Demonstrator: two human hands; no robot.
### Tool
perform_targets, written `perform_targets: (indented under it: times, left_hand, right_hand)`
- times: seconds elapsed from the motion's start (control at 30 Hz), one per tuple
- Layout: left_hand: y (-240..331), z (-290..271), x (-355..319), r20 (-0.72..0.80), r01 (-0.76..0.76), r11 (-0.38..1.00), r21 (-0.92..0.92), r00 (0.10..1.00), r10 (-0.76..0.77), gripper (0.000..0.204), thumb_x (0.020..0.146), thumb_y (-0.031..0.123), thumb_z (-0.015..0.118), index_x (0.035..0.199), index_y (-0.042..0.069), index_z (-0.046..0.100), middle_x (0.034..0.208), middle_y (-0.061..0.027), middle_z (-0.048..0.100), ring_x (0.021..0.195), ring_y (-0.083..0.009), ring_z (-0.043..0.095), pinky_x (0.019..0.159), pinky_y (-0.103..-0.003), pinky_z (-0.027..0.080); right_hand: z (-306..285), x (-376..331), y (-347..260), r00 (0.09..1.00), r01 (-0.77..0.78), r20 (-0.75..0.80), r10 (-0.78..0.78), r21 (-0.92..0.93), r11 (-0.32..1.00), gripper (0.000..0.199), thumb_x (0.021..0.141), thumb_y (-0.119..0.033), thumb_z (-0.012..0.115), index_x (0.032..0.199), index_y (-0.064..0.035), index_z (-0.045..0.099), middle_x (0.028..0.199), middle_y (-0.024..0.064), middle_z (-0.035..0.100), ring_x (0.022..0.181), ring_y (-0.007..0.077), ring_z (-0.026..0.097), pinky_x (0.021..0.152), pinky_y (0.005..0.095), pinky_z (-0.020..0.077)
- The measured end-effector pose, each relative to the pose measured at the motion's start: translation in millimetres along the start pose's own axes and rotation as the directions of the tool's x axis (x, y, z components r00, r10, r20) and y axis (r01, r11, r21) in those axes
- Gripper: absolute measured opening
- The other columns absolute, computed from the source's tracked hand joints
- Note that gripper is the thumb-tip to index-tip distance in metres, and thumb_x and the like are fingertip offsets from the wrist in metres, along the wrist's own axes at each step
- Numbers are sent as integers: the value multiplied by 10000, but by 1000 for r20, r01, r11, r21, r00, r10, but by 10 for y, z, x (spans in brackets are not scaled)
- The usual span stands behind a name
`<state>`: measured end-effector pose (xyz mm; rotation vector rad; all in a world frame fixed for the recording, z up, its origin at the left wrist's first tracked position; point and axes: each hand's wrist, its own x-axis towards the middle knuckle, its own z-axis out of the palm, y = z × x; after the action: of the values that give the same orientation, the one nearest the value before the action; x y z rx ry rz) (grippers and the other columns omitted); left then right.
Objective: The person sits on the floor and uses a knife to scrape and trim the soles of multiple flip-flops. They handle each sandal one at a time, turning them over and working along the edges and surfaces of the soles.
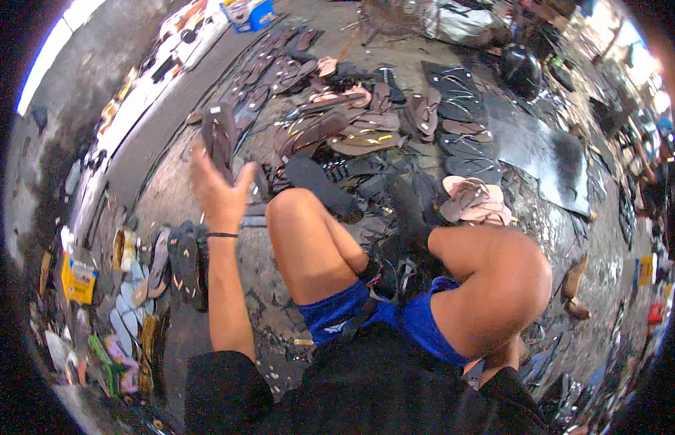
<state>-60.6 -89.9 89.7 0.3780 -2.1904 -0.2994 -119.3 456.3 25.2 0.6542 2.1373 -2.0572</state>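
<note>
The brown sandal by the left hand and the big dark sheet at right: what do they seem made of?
Brown sandal: probably foam or rubber, matt, judging by its dull, even surface. Dark sheet: perhaps rubber or plastic, smooth and glossy, since it shows a pale sheen.

Brown sandals (423, 114) and a dark sheet (537, 148) lie on the floor (171, 167).

White logo (334, 330) on blue shorts (321, 310), print (80, 290) on yellow package (75, 271)
</note>
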Motion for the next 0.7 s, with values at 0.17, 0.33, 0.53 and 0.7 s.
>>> perform_targets:
  times: [0.17,0.33,0.53,0.7]
  left_hand:
    - [2039,1080,-466,341,-300,590,-749,588,733,1192,667,358,857,1588,38,172,1640,-212,158,1505,-398,185,1233,-462,156]
    - [3144,1364,-334,265,-16,353,-935,631,730,621,807,170,763,1383,144,530,1424,-109,550,1287,-314,538,1072,-433,418]
    - [2901,1321,-480,405,255,318,-913,648,645,354,858,102,748,1206,152,709,1199,-110,697,1097,-294,670,948,-371,519]
    - [2407,1051,-1115,917,726,580,-370,386,103,329,854,216,799,1088,-3,724,1018,-102,756,904,-183,703,844,-353,552]
  right_hand:
    - [285,-183,-682,997,75,17,-78,144,987,289,955,-264,644,949,21,688,802,92,696,627,233,656,523,398,533]
    - [174,-345,-1265,854,423,399,-334,-158,892,275,986,-217,594,1083,32,660,972,143,714,777,241,710,697,395,578]
    - [-525,139,-582,518,683,-80,-852,-560,468,930,703,-258,864,1440,-27,348,1243,142,612,1089,256,625,962,384,501]
    - [-216,212,276,972,231,59,-227,-411,882,729,521,-259,989,1039,-96,503,862,46,623,808,158,587,741,321,489]
